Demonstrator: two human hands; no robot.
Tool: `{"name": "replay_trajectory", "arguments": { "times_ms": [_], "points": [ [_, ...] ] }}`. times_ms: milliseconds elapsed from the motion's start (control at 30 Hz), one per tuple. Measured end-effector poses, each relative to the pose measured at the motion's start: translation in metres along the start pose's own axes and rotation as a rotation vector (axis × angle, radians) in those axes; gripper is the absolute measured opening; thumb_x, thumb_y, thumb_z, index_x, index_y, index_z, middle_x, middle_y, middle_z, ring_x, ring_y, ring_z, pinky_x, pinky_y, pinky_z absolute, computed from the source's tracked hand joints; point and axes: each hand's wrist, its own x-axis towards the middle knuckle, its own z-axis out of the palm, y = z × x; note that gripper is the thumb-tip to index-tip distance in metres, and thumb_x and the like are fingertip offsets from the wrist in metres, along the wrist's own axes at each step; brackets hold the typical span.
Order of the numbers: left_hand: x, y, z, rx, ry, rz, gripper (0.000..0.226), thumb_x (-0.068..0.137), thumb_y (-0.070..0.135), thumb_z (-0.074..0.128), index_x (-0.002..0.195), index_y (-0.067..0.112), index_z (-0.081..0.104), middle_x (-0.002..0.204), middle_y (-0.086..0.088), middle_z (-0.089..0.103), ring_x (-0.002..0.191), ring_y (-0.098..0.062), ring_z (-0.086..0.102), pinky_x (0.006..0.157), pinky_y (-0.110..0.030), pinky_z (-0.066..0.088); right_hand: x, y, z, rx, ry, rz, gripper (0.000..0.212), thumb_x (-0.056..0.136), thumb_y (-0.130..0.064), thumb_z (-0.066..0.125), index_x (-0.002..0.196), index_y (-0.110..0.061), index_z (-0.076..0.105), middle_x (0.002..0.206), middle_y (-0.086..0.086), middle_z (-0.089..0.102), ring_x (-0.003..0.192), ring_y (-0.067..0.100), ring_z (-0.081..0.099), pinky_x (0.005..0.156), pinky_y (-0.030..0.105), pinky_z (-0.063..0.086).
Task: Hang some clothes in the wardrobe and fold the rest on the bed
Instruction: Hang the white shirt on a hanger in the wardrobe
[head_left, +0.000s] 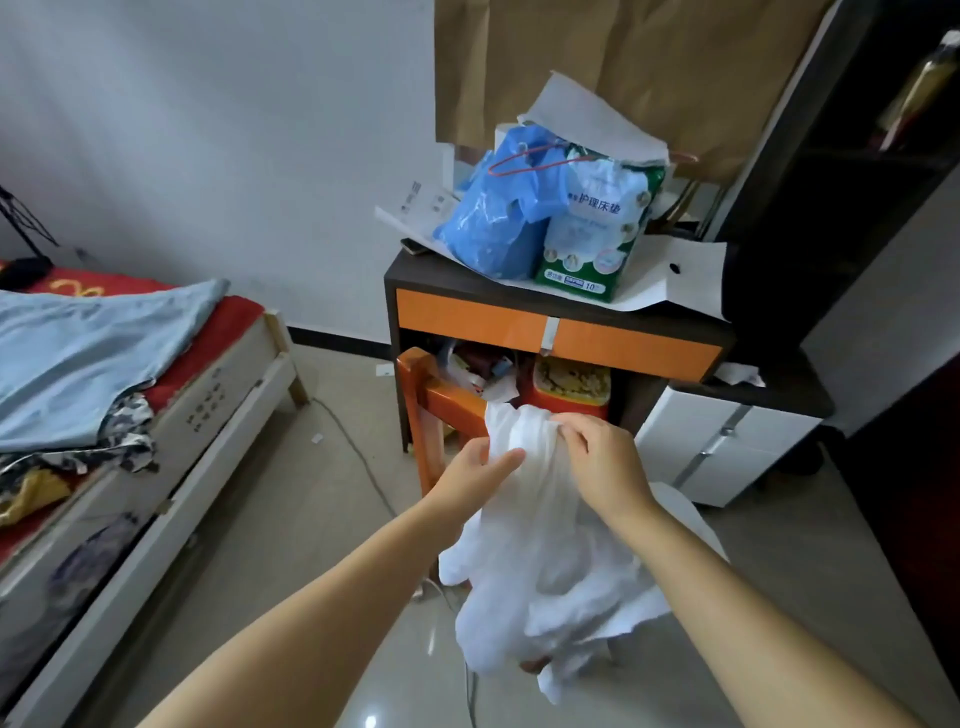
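Red-covered bed with a white wooden frame (208, 395) off to the left, already carrying a flat pale blue garment (88, 358) plus a crumpled patterned pile (122, 434), none visibly folded. Dark tabletop with orange drawer fronts (550, 325) straight ahead, crammed with a blue plastic bag (498, 218) and a green-and-white packet (597, 234). Thin white crumpled garment (545, 551) held up mid-air near an orange wooden chair (431, 410). Right hand (605, 462) pinched on its top edge, left hand (472, 473) resting flat-fingered against it. Looked early on: nothing hung, wardrobe barely visible.
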Motion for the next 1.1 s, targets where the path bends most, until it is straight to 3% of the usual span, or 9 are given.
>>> {"name": "replay_trajectory", "arguments": {
  "times_ms": [100,267,433,600,700,767,900,1000,1100],
  "points": [
    [-0.013,0.014,-0.009,-0.175,-0.14,0.038,0.051,0.087,0.048,0.063,0.099,-0.001,0.061,0.087,-0.004,0.064,0.079,-0.012,0.061,0.077,-0.025,0.05,0.016,-0.036,-0.009,0.233,0.077,-0.038,0.027,0.099,-0.009,0.047,0.112,-0.011,0.07,0.103,-0.004,0.07,0.098,0.01,0.063,0.077,0.003,0.04],
    [-0.045,0.049,-0.059,-0.304,-0.12,0.311,0.038,0.081,0.032,0.072,0.117,0.02,0.062,0.11,0.0,0.071,0.107,-0.017,0.066,0.084,-0.025,0.054,0.03,-0.118,-0.014,0.601,-0.016,-0.269,0.025,0.099,-0.011,0.048,0.106,-0.021,0.07,0.102,-0.02,0.067,0.1,-0.009,0.059,0.083,0.004,0.041],
    [-0.1,0.044,-0.123,-0.317,0.173,0.361,0.029,0.074,0.016,0.075,0.1,0.027,0.073,0.104,-0.005,0.073,0.103,-0.019,0.067,0.082,-0.031,0.055,0.021,-0.191,0.017,0.79,-0.424,-0.524,0.023,0.099,-0.026,0.048,0.111,-0.035,0.065,0.11,-0.02,0.067,0.11,-0.001,0.059,0.092,0.013,0.044],
    [-0.197,-0.006,-0.201,-0.537,0.491,0.175,0.021,0.07,-0.001,0.071,0.074,0.019,0.077,0.082,-0.012,0.073,0.074,-0.022,0.072,0.054,-0.029,0.056,0.008,-0.233,0.077,0.894,-0.53,-0.332,0.021,0.101,-0.023,0.045,0.104,-0.029,0.065,0.101,-0.006,0.069,0.103,0.011,0.064,0.095,0.032,0.05],
    [-0.266,-0.036,-0.224,-0.546,0.581,0.141,0.031,0.059,0.007,0.074,0.09,0.01,0.071,0.087,-0.014,0.072,0.081,-0.025,0.071,0.062,-0.032,0.055,-0.027,-0.261,0.123,0.669,-0.915,-0.227,0.037,0.101,-0.04,0.038,0.101,-0.014,0.064,0.101,0.005,0.07,0.102,0.026,0.065,0.081,0.025,0.051],
    [-0.301,-0.054,-0.227,-0.581,0.641,0.106,0.023,0.064,0.008,0.074,0.087,0.011,0.072,0.087,-0.013,0.072,0.081,-0.023,0.071,0.065,-0.033,0.055,-0.066,-0.276,0.146,0.616,-1.268,-0.226,0.035,0.099,-0.049,0.035,0.099,-0.031,0.066,0.091,-0.014,0.073,0.09,0.006,0.069,0.07,0.015,0.052],
    [-0.369,-0.078,-0.228,-0.74,0.856,0.054,0.003,0.08,0.02,0.071,0.081,0.017,0.072,0.072,-0.005,0.073,0.064,-0.011,0.071,0.05,-0.025,0.054,-0.143,-0.313,0.18,0.666,-1.597,-0.052,0.037,0.099,-0.048,0.041,0.114,-0.025,0.066,0.11,-0.002,0.071,0.102,0.013,0.067,0.095,0.038,0.052],
    [-0.424,-0.106,-0.232,-0.869,0.984,0.052,0.059,0.055,0.045,0.084,0.103,0.021,0.06,0.08,-0.004,0.075,0.071,-0.013,0.072,0.053,-0.03,0.056,-0.177,-0.343,0.188,0.796,-1.748,0.017,0.048,0.099,-0.053,0.034,0.118,-0.021,0.065,0.117,0.005,0.069,0.109,0.02,0.065,0.094,0.036,0.051],
    [-0.474,-0.134,-0.229,-0.949,1.064,0.081,0.097,0.029,0.054,0.092,0.115,0.021,0.06,0.096,-0.006,0.075,0.084,-0.019,0.072,0.056,-0.03,0.057,-0.2,-0.367,0.196,0.8,-1.67,-0.099,0.025,0.097,-0.025,0.053,0.111,-0.01,0.068,0.106,0.012,0.072,0.09,0.024,0.07,0.074,0.034,0.058]
  ]
}}
